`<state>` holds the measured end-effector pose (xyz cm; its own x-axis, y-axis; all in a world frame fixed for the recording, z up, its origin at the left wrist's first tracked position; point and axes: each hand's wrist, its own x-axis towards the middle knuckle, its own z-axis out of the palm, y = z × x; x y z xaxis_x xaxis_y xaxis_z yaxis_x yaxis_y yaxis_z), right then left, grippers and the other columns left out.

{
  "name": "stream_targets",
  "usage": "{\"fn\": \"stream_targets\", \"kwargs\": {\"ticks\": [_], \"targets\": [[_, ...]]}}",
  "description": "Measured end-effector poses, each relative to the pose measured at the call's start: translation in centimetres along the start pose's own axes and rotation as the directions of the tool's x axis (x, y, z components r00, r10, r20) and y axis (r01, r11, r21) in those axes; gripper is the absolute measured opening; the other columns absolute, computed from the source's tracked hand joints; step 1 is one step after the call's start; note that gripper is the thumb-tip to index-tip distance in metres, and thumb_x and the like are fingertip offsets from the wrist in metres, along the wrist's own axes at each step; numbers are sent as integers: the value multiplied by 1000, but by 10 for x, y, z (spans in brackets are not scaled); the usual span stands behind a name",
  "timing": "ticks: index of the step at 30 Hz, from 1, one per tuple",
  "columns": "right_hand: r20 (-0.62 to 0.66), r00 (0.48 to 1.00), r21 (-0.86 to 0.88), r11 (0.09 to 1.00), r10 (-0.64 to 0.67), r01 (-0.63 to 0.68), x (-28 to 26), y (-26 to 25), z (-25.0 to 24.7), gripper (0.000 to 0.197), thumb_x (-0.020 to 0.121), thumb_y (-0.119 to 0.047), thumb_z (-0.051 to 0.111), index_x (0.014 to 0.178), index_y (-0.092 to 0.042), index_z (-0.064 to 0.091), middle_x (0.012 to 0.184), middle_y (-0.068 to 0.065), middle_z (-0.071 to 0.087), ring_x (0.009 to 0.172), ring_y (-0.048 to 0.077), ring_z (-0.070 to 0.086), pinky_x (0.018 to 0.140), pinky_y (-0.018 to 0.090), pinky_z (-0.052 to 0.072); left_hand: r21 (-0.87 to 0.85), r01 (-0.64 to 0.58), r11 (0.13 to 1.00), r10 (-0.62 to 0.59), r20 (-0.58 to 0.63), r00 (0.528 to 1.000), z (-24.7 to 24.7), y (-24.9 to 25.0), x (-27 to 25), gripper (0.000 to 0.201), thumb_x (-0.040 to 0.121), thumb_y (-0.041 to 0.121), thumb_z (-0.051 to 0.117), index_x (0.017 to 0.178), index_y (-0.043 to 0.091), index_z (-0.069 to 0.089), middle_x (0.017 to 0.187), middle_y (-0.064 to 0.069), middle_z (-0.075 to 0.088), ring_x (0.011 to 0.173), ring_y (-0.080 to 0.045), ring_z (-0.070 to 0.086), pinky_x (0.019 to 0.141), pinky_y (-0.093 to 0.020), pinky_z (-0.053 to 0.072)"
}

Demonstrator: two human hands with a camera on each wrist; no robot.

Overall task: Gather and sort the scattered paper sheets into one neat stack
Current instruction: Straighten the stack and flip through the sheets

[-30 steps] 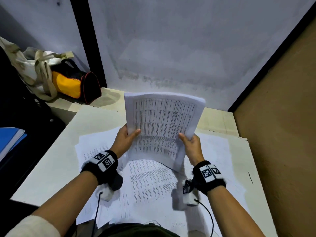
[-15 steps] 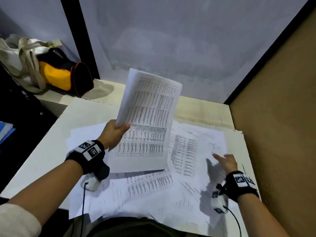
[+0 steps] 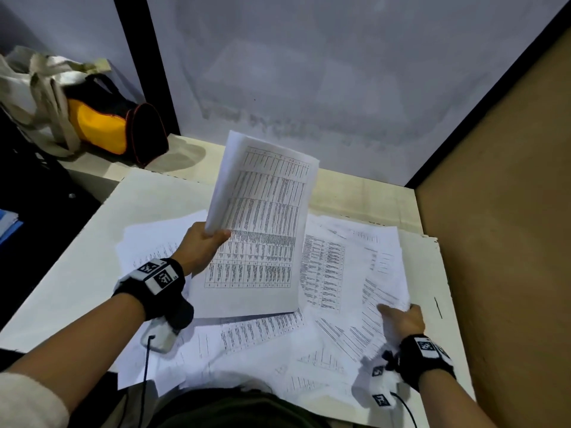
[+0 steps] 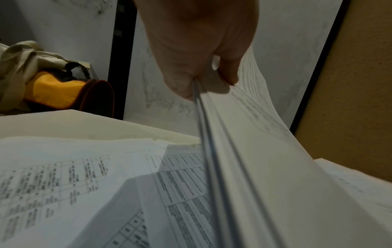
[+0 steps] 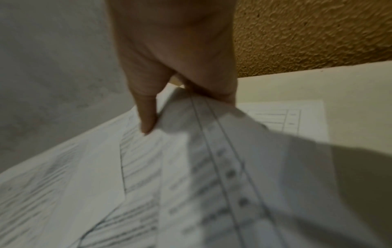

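**Bags and walls around the table**

A yellow-and-black bag (image 3: 105, 125) is lying on the ledge at the far left, touching a beige tote bag (image 3: 37, 88) slumping beside it. A black post (image 3: 145, 66) is dividing the grey wall (image 3: 309, 57). A brown textured wall (image 3: 509, 211) is flanking the right. Something blue (image 3: 7, 225) is showing at the left edge.

No legible wording anywhere. Printed tables on the held bundle of sheets (image 3: 262, 230), rows and columns of fine print, too small to read. Same on the scattered sheets (image 3: 327, 273) across the table at lower centre of the head view: ruled grids and lines of type, blurred. Black-and-white square marker codes, patterns and not letters, on the left wristband (image 3: 156, 273) and the right wristband (image 3: 428, 347). Table print in both wrist views smeared past reading. No brand seen on the yellow-and-black bag (image 3: 102, 125) at upper left.
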<state>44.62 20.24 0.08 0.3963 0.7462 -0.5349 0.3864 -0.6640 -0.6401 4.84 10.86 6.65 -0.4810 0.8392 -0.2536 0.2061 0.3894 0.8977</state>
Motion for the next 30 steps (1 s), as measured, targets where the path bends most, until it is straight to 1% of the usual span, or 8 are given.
{"fn": "stream_targets", "kwargs": {"ticks": [3,6,10,13,15,18,24,30], "targets": [[-57,998,-63,998,-23,19,-2,-3,-14,61,75,-8,71,127,-4,39,112,21,59,89,32,57,80,34,47,-2,16,1000,-16,-20,1000,-9,-4,-1,28,89,21,58,67,9,45,56,-7,37,50,-17,34,51,-28,30],[59,998,-36,999,-19,21,7,-2,-16,75,72,-5,75,135,-5,33,118,19,57,102,34,58,83,35,49,0,19,1000,-19,-34,999,-12,-9,-1,27,89,21,58,69,7,47,58,-8,37,52,-18,35,53,-28,31],[215,971,172,975,100,-138,14,3,-8,79,68,-15,80,133,0,38,93,22,61,61,24,65,51,33,52,16,21,1000,-21,-28,999,-9,-9,-3,28,89,23,58,73,3,48,59,-8,37,52,-18,35,52,-28,32],[401,907,139,971,124,-194,0,0,1,67,49,-27,87,107,-4,61,93,20,71,86,36,66,80,45,49,19,24,1000,-24,-30,999,-5,-6,-3,28,90,21,58,68,7,46,55,-6,37,46,-17,33,45,-23,31],[411,908,74,989,84,-125,-15,-11,3,47,52,-16,85,87,-2,56,89,22,70,85,35,59,79,43,48,17,27,999,-27,-27,999,-3,-4,-3,30,90,21,57,66,9,45,53,-4,36,44,-16,32,41,-21,29],[221,975,19,1000,-27,23,-11,-28,-3,31,83,8,61,111,12,50,113,26,57,106,34,55,79,38,45,3,22,1000,-22,-24,999,-2,-5,-4,31,90,20,57,64,10,44,52,-4,35,44,-16,31,41,-22,29],[162,966,-374,893,-201,249,17,-40,-8,25,80,-5,64,100,10,62,102,18,66,94,28,61,80,32,47,-3,8,1000,-8,-2,1000,4,-5,-9,31,90,20,57,64,8,44,51,-3,35,43,-16,31,41,-23,29],[230,921,-308,874,-316,376,-7,-91,-44,8,85,-4,60,82,2,64,79,17,64,67,25,59,54,25,43,-55,21,998,-21,3,1000,6,-7,-10,26,90,21,57,70,7,47,54,-4,33,45,-15,29,45,-25,27]]}}
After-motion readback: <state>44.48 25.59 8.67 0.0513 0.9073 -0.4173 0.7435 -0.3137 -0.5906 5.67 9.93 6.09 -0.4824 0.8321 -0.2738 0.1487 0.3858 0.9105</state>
